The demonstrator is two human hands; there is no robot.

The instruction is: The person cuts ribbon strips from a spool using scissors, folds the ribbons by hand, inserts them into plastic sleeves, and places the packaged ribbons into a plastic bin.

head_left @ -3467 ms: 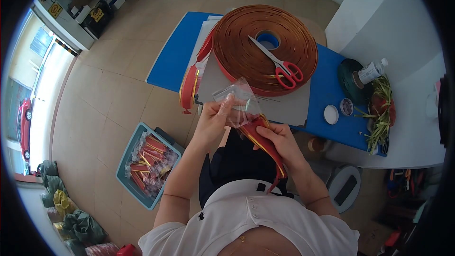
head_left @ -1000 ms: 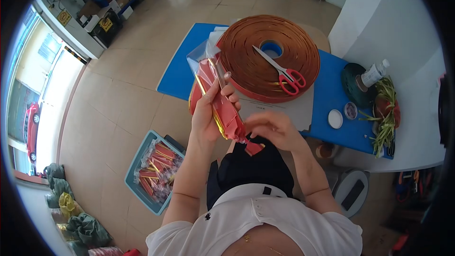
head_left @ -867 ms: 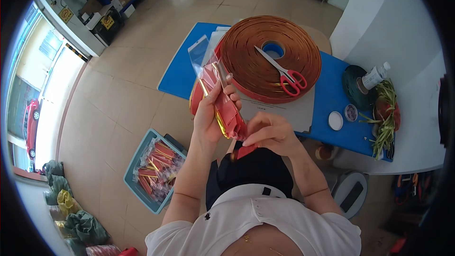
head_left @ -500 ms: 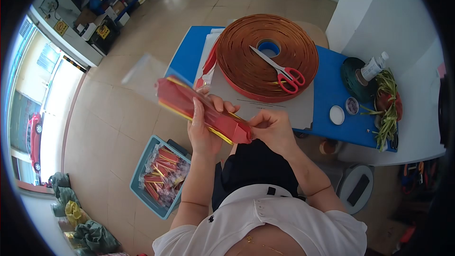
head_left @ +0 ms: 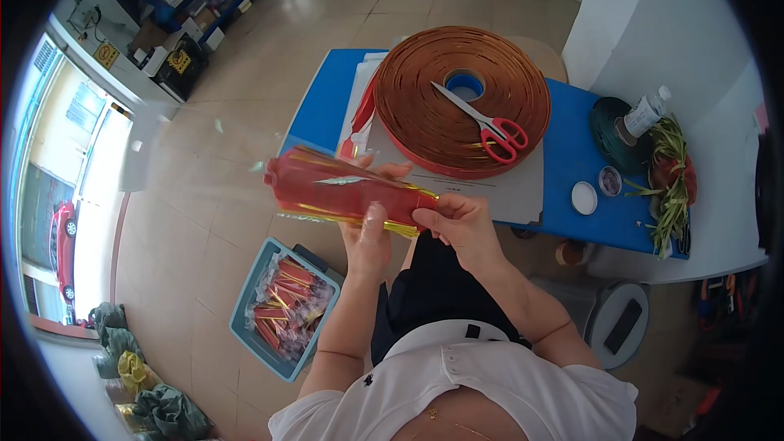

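Observation:
A folded bundle of red ribbon with gold edges (head_left: 335, 188), in a clear plastic sleeve, lies across both hands above my lap. My left hand (head_left: 367, 241) supports it from below, thumb on the near side and fingertips showing beyond the far side. At the bundle's right end, the thumb and fingers of my right hand (head_left: 461, 224) pinch it. The sleeve's loose left end is blurred. Behind the hands, a large roll of red-brown ribbon (head_left: 416, 73) lies on the table, with red-handled scissors (head_left: 500, 135) on top.
The blue table (head_left: 563, 163) also holds a white lid (head_left: 583, 198), a small round tin (head_left: 609, 181), a bottle (head_left: 648, 113), a green roll (head_left: 608, 135) and green strips (head_left: 671, 171). A blue bin (head_left: 245, 310) of bagged ribbon pieces stands on the floor, left of my legs.
The bundle has turned nearer to level, its left end dropping. My right hand has shifted slightly left and up along its end, and the sleeve's loose end has swung.

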